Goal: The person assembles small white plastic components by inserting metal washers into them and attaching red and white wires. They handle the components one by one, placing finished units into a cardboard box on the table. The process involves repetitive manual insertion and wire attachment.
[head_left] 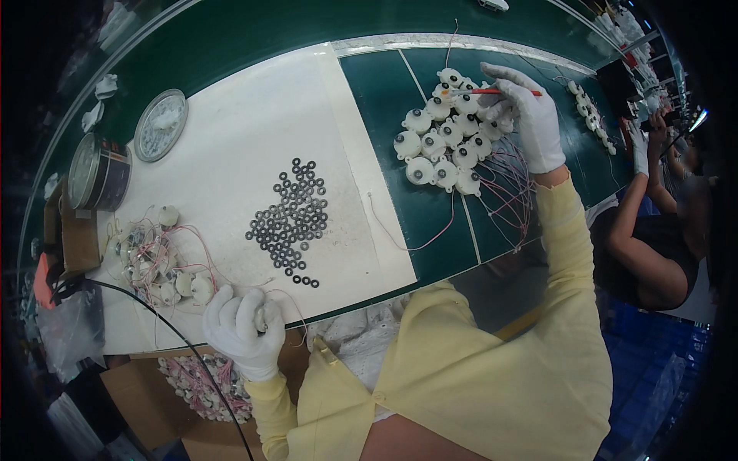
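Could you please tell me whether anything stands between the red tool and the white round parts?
Nothing visible does: the red tool, in the right hand, has its tip over the white round parts.

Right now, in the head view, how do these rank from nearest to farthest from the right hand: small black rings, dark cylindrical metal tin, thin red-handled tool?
From the white-gloved right hand:
1. Thin red-handled tool, in its grip.
2. Small black rings, mid-left on the white surface.
3. Dark cylindrical metal tin, far left.
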Tool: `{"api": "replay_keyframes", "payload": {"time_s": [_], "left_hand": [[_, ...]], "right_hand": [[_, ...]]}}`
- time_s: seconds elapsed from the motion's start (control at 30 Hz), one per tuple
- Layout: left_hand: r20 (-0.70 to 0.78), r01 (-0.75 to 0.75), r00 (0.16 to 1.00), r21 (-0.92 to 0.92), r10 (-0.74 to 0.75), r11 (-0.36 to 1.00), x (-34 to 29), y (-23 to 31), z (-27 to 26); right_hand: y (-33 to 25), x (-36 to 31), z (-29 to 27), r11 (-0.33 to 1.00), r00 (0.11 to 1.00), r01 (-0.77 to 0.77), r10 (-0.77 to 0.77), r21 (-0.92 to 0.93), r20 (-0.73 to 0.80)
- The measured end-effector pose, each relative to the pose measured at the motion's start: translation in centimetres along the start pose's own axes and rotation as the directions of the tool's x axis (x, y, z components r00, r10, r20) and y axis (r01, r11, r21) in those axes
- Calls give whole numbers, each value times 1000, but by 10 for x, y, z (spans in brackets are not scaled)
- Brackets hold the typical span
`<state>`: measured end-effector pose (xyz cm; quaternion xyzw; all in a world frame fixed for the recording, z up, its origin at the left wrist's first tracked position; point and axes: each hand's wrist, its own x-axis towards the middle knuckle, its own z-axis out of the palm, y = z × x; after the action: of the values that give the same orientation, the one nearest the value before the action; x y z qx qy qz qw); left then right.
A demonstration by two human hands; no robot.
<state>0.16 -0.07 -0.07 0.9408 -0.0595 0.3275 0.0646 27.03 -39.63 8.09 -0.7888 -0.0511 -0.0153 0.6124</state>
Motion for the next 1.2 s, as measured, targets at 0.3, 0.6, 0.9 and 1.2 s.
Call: {"api": "replay_keyframes", "payload": {"time_s": [0.3,0.6,0.9,1.2], "left_hand": [[0,0,1000,-4,0,1000,0,-1,0],[-1,-5,1000,8,5,1000,-1,-1,0],[0,-7,1000,-27,7,1000,2,0,0],[-5,-10,1000,2,10,1000,1,0,0]], "right_hand": [[11,-4,1,1000,999,-15,14,11,42],[5,-3,-11,1000,998,30,-30,-9,-59],[10,24,-7,1000,999,-15,14,-19,-43],[9,16,-5,998,999,-30,28,-62,-33]]}}
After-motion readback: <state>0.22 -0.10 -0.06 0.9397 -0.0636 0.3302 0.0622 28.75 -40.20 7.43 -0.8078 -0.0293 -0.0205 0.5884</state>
